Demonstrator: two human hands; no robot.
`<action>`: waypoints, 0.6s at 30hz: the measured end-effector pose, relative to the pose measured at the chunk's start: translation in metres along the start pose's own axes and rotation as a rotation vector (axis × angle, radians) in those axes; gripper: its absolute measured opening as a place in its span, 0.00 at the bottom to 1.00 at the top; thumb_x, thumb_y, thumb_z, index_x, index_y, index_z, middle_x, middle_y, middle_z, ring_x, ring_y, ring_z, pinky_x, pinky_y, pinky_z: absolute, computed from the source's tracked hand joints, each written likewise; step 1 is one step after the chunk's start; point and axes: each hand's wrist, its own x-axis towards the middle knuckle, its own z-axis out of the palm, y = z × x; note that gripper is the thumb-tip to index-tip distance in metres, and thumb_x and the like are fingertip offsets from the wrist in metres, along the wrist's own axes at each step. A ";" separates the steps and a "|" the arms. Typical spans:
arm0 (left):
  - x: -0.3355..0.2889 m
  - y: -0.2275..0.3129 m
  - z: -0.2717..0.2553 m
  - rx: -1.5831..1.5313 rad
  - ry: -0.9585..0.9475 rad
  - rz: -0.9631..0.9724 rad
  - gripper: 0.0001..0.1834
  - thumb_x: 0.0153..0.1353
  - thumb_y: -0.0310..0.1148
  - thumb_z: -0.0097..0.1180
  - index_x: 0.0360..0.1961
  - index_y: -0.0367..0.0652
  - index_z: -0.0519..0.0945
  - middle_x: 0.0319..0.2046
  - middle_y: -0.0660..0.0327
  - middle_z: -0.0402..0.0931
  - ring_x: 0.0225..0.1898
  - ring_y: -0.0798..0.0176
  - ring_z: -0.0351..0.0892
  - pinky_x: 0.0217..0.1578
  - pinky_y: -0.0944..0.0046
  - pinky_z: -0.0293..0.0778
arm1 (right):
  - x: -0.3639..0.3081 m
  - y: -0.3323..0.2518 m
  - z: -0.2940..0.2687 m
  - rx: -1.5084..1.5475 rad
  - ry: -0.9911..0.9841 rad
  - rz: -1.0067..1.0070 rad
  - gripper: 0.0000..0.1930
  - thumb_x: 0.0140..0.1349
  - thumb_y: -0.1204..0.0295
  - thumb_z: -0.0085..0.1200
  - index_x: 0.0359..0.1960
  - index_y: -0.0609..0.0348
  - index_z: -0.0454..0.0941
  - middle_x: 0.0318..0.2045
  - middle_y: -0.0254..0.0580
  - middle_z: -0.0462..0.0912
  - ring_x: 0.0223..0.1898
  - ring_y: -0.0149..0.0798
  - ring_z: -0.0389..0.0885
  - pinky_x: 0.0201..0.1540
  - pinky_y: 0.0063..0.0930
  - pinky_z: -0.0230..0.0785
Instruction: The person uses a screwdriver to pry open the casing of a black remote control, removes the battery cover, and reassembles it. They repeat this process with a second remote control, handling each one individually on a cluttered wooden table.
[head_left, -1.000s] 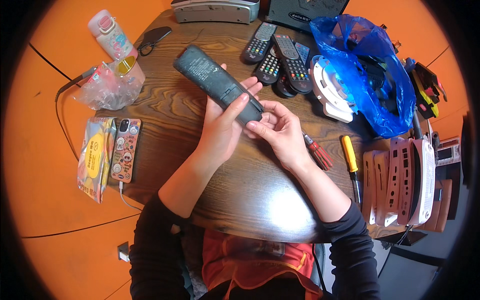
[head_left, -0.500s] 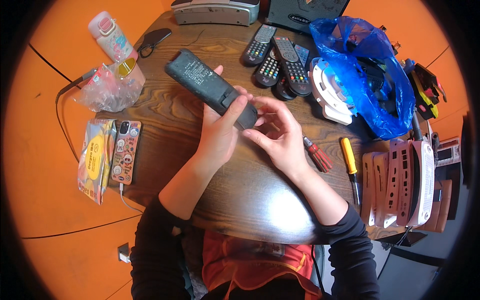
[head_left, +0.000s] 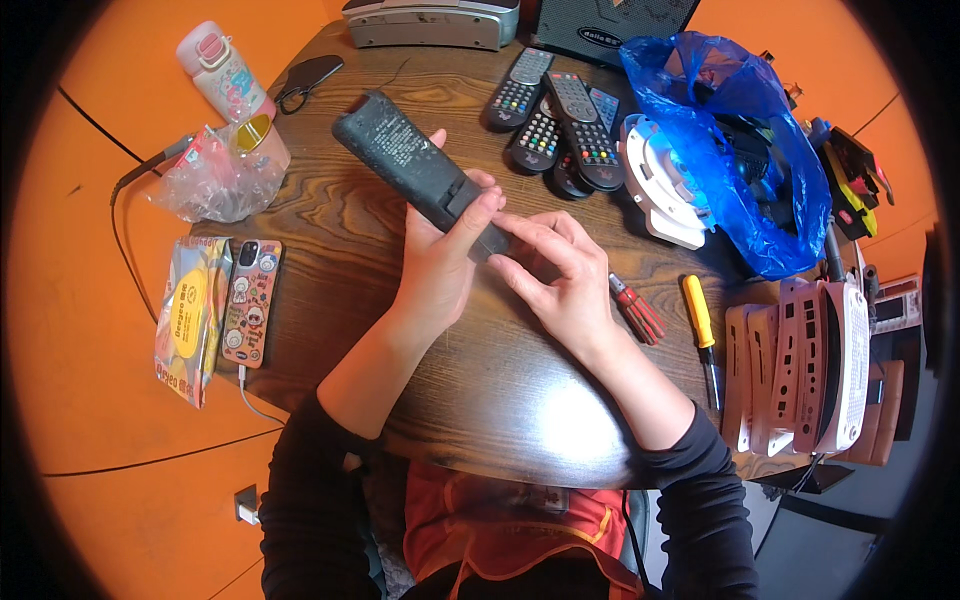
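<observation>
A black remote control is held tilted above the table, its back with a pale printed label facing up. My left hand wraps round its lower half, the thumb lying across the back near the battery cover. At the near end of the remote, my right hand has thumb and index finger closed on the edge; the other fingers curl behind. Past my hands, several more remote controls lie in a loose pile, buttons up.
On the right are red-handled screwdrivers, a yellow screwdriver, upright white boxes, a white round part and a blue plastic bag. On the left are a phone, a wipes packet, a clear bag and a bottle.
The remote has turned slightly in my left hand. My right fingers have closed in from beside its near end to rest on that end.
</observation>
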 end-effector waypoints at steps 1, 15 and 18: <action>0.000 0.000 0.000 -0.020 0.000 0.000 0.38 0.57 0.21 0.51 0.64 0.49 0.46 0.39 0.59 0.67 0.43 0.65 0.69 0.49 0.63 0.68 | 0.001 0.000 -0.001 0.004 -0.010 0.007 0.21 0.44 0.75 0.63 0.44 0.53 0.78 0.30 0.38 0.75 0.29 0.33 0.75 0.31 0.23 0.69; 0.002 0.005 -0.002 -0.115 0.000 -0.132 0.31 0.62 0.33 0.47 0.62 0.38 0.47 0.53 0.46 0.64 0.55 0.56 0.66 0.58 0.56 0.63 | 0.001 -0.003 0.009 0.823 -0.038 0.416 0.31 0.51 0.79 0.59 0.59 0.55 0.63 0.36 0.34 0.72 0.38 0.27 0.73 0.41 0.19 0.69; 0.003 0.006 0.000 -0.159 -0.018 -0.089 0.29 0.63 0.30 0.45 0.62 0.38 0.48 0.54 0.44 0.64 0.58 0.53 0.63 0.58 0.57 0.60 | 0.001 0.001 0.010 1.016 -0.076 0.492 0.26 0.56 0.80 0.53 0.57 0.65 0.60 0.41 0.39 0.73 0.44 0.29 0.73 0.47 0.21 0.69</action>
